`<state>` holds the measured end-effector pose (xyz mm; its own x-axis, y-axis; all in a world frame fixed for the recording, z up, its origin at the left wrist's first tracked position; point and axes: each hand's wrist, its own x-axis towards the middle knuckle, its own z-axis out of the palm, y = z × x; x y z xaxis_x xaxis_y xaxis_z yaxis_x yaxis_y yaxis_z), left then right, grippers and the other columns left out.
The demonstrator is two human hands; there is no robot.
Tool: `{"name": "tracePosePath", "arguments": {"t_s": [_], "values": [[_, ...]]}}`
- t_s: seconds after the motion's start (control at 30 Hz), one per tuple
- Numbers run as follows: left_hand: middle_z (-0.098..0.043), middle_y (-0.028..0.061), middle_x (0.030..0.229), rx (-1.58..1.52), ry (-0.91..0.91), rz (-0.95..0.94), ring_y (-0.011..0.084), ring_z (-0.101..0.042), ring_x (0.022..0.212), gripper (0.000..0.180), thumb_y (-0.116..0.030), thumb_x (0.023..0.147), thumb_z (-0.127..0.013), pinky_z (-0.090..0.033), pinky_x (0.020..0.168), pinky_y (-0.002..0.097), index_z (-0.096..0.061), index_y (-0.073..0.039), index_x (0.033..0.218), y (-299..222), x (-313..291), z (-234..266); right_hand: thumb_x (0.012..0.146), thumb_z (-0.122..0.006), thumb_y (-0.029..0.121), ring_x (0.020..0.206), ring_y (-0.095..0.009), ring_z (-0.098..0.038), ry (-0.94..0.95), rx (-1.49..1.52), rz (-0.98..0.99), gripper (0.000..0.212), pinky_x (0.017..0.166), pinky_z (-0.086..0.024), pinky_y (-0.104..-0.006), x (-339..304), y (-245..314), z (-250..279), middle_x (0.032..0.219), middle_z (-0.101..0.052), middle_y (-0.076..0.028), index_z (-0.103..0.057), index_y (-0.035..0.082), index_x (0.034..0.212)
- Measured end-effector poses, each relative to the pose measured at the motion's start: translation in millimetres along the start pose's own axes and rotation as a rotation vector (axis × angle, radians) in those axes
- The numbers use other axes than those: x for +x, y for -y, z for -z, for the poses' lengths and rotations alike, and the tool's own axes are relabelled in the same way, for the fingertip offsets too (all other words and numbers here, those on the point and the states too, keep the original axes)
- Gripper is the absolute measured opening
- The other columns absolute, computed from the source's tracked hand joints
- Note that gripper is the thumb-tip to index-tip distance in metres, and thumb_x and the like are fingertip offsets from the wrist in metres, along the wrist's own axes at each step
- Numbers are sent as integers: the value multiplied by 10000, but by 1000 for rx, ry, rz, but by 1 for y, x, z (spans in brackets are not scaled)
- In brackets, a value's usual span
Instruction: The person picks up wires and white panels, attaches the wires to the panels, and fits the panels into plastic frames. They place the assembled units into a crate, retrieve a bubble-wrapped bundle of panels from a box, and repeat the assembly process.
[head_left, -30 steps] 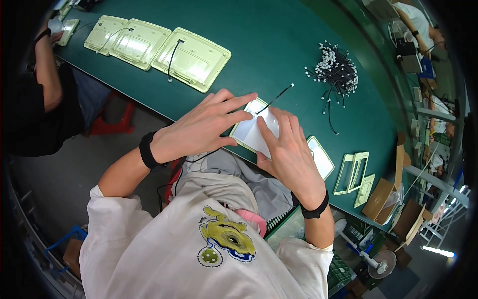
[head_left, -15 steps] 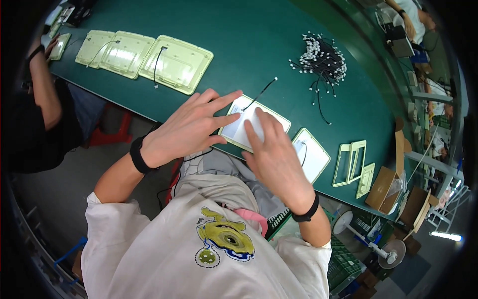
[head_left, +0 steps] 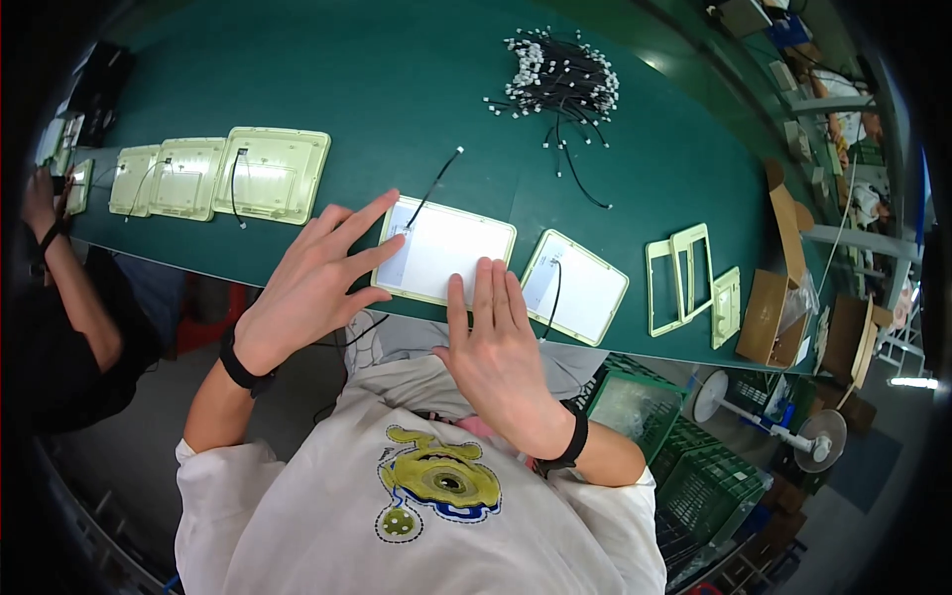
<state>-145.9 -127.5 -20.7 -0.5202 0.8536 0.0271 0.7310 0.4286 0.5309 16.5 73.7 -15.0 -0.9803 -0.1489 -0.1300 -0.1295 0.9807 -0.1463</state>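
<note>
A white rectangular panel [head_left: 446,250] with a pale green rim lies flat at the near edge of the green table [head_left: 397,89]. A thin black cable [head_left: 433,185] runs from its far left corner. My left hand [head_left: 309,288] lies spread with its fingertips on the panel's left edge. My right hand [head_left: 496,347] rests flat, fingers together, on the panel's near right edge. Neither hand grips anything. A second white panel [head_left: 575,288] with a black cable lies just to the right.
Three pale green panels [head_left: 213,177] with cables sit in a row at the left. A heap of black cables [head_left: 560,79] lies at the far middle. Empty green frames [head_left: 686,278] and cardboard boxes [head_left: 773,307] are at the right. Another person's arm [head_left: 59,268] works at the left.
Both hands have slid back toward the panel's near and left edges, uncovering most of its white face. The camera view has shifted, so the table sits differently in the picture.
</note>
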Motion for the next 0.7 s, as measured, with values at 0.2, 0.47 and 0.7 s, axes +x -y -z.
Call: {"name": "tracePosePath", "arguments": {"t_s": [0.2, 0.47, 0.7], "values": [[-493, 130, 1650, 23, -33, -52, 340, -570, 1291, 622, -120, 756, -913, -513, 1043, 434, -712, 14, 1329, -9, 4, 0, 867, -840, 346, 1469, -530, -479, 1, -95, 71, 784, 1257, -356, -590, -4, -10, 6, 1527, -499, -405, -573, -96, 1456], [-539, 178, 1583, 110, -3, -124, 362, -460, 1517, 648, -124, 808, -893, -448, 1146, 472, -638, 52, 1378, -12, 4, -7, 923, -699, 24, 875, -395, -725, -188, 161, -149, 90, 760, -564, -463, 14, -130, 123, 914, -751, -184, -737, 5, 1003], [-560, 187, 1550, -89, -66, -118, 407, -561, 1414, 461, -57, 826, -881, -518, 1077, 472, -695, 22, 1240, -5, 5, -4, 920, -742, 57, 894, -402, -734, -169, 78, -527, 146, 799, -576, -454, -19, -242, 113, 925, -756, -204, -726, -4, 1051]]}}
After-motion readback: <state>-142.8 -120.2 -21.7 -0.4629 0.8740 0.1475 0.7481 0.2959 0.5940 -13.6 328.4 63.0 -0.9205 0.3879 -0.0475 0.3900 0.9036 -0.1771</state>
